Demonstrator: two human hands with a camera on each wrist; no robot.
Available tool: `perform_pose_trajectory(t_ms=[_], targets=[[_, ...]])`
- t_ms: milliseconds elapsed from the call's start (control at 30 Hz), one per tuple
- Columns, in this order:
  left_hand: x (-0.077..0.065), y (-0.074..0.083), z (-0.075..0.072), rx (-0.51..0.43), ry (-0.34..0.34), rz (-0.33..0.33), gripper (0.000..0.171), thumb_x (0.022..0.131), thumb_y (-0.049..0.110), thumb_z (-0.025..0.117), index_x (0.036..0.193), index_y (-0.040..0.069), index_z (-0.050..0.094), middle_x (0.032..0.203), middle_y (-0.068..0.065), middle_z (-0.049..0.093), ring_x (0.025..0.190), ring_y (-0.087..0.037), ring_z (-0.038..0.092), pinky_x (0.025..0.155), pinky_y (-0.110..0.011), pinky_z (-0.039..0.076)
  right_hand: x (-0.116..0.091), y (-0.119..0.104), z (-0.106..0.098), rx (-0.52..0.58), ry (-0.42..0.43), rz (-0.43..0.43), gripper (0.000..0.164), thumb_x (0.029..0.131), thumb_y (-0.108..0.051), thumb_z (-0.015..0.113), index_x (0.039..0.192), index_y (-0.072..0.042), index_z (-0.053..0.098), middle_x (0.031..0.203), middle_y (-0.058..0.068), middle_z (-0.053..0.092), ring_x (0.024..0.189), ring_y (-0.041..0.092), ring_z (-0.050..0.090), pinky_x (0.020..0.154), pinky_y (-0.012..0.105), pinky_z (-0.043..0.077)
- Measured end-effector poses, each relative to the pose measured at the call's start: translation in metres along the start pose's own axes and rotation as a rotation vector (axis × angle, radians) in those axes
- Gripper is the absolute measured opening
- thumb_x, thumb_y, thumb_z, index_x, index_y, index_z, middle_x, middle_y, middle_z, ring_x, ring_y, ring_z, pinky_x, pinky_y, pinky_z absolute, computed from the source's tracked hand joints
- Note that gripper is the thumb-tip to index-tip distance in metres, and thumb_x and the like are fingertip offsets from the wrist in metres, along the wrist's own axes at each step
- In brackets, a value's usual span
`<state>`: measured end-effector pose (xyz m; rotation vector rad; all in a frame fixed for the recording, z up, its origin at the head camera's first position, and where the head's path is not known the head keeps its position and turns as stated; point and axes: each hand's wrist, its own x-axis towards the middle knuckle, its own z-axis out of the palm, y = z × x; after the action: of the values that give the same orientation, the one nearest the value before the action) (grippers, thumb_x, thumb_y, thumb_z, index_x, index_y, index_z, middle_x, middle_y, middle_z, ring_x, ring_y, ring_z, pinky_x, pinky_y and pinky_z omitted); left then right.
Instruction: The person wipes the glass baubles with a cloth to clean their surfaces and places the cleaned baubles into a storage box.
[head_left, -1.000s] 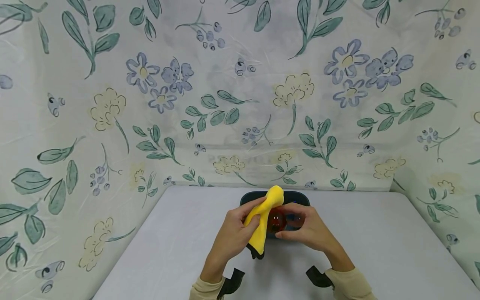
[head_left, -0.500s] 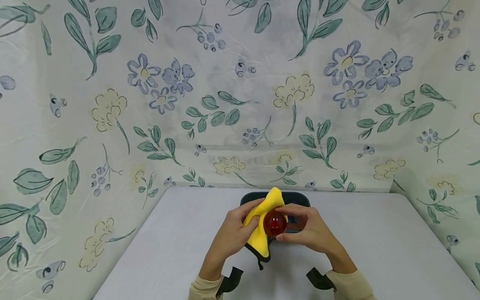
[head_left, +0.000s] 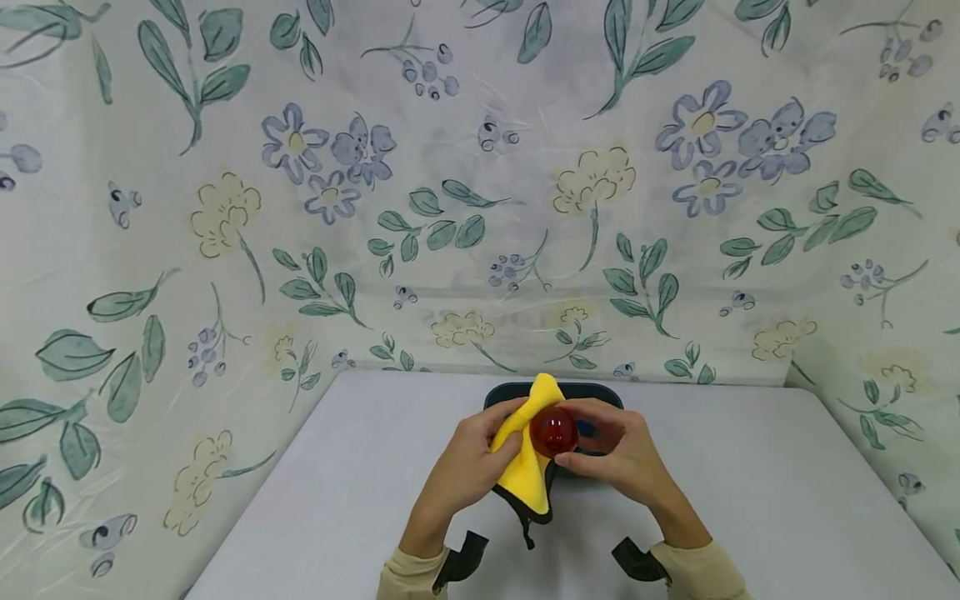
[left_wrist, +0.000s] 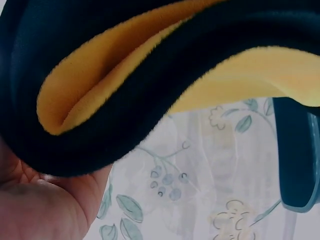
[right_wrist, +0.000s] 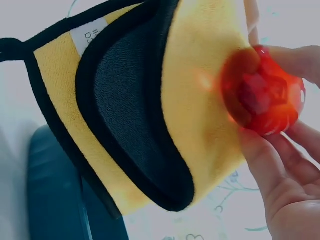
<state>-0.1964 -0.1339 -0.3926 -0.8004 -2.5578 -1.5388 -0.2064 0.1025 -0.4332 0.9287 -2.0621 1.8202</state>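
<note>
My left hand (head_left: 470, 458) pinches a yellow cloth with a dark border (head_left: 527, 481), thumb in front, and its lower corner hangs down with a small dark loop. Between the thumb and fingers of my right hand (head_left: 617, 450) is a clear red ball (head_left: 554, 431), shiny and see-through. The ball lies right against the cloth's yellow face. In the right wrist view the cloth (right_wrist: 200, 110) shows a dark grey reverse side and a white label, with the red ball (right_wrist: 265, 92) at its edge. Folds of the cloth (left_wrist: 120, 75) cover much of the left wrist view.
Behind the hands a dark blue-green tray (head_left: 510, 390) stands on the white table (head_left: 375, 450); the hands and cloth hide much of it, including most of its inside. A floral curtain (head_left: 465, 208) hangs behind the table and along both sides.
The red ball, partly behind the cloth one second ago, now shows in front of it. The cloth's lower corner has swung right and spread.
</note>
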Motion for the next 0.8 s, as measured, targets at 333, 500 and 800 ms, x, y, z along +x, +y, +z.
perform_pose_trajectory(t_ms=[333,500,800], targets=[[0.0007,0.0031,0.0049,0.012,0.005,-0.027,0.048,0.101,0.013,0.058,0.148,0.001,0.053,0.092,-0.012,0.067,0.070,-0.013,0.063,0.064,-0.018,0.056,0.0003,0.0019,-0.0012,-0.051,0.100,0.041,0.064,0.081,0.004,0.082,0.140,0.004,0.057,0.134,0.025,0.066,0.115,0.000,0.067,0.088,0.030,0.062],[0.0003,0.0047,0.0057,0.001,0.008,-0.026,0.048,0.100,0.012,0.059,0.147,0.002,0.054,0.088,-0.012,0.067,0.069,-0.013,0.062,0.062,-0.018,0.054,0.0012,0.0028,-0.0030,-0.065,0.102,0.060,0.065,0.081,0.002,0.083,0.140,0.005,0.056,0.134,0.024,0.066,0.114,0.000,0.067,0.088,0.031,0.062],[-0.0021,0.0089,0.0053,-0.029,0.021,-0.009,0.047,0.100,0.010,0.061,0.146,0.004,0.057,0.089,-0.013,0.068,0.069,-0.012,0.063,0.062,-0.018,0.054,0.0012,0.0062,-0.0049,-0.086,0.090,0.085,0.059,0.082,-0.001,0.083,0.137,-0.004,0.063,0.133,0.018,0.064,0.111,0.003,0.067,0.089,0.028,0.062]])
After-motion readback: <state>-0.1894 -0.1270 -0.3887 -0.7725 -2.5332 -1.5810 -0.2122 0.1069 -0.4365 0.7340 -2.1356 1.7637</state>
